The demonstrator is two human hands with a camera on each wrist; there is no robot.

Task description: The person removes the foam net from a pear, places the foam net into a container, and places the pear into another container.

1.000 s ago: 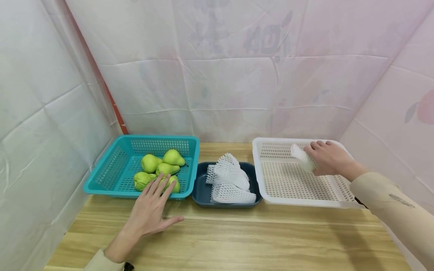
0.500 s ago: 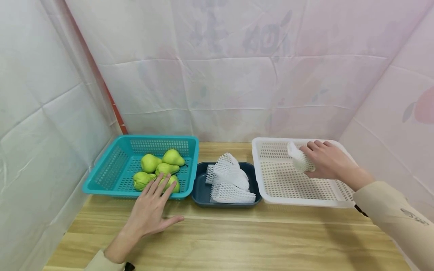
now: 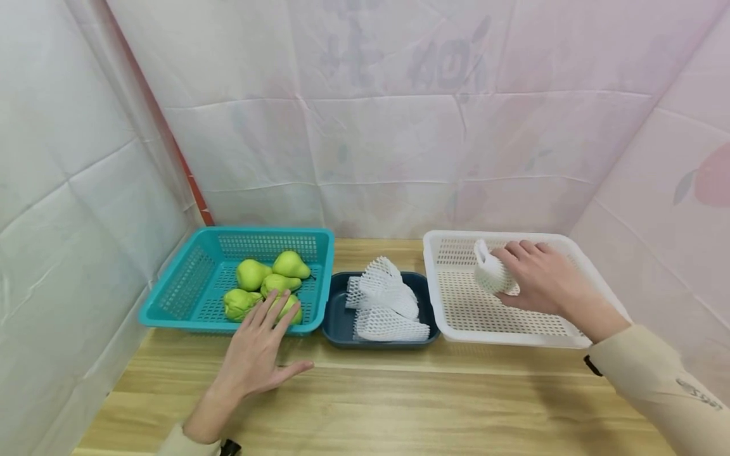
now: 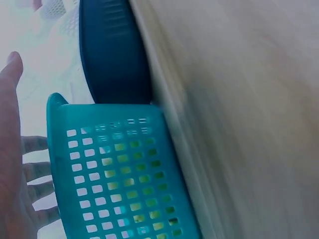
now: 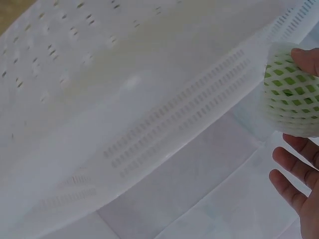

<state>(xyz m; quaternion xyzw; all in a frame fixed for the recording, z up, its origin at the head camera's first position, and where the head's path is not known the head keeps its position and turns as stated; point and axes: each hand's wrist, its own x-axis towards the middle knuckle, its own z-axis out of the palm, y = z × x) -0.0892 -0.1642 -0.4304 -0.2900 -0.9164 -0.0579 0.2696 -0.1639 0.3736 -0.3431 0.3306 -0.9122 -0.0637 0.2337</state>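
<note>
A green fruit in a white foam net sleeve (image 3: 492, 273) is in my right hand (image 3: 542, 282), held over the white basket (image 3: 485, 320). Green shows through the mesh of this sleeve in the right wrist view, where the thumb (image 5: 307, 61) lies on it. On the left, several green pears (image 3: 253, 274) lie in the teal basket (image 3: 185, 297). My left hand (image 3: 251, 354) reaches over that basket's near rim, its straight fingers overlapping the nearest pear. The left wrist view has these fingers beside the teal basket's rim (image 4: 56, 149).
Between the two baskets stands a dark blue tray (image 3: 336, 320) with several white foam net sleeves (image 3: 390, 301) heaped in it. All of them rest on a wooden table (image 3: 399, 405). A pale printed cloth (image 3: 388, 139) hangs behind and along both sides.
My right hand has shifted a little to the left over the white basket, with the sleeved pear. The left hand has stayed nearly still by the teal basket.
</note>
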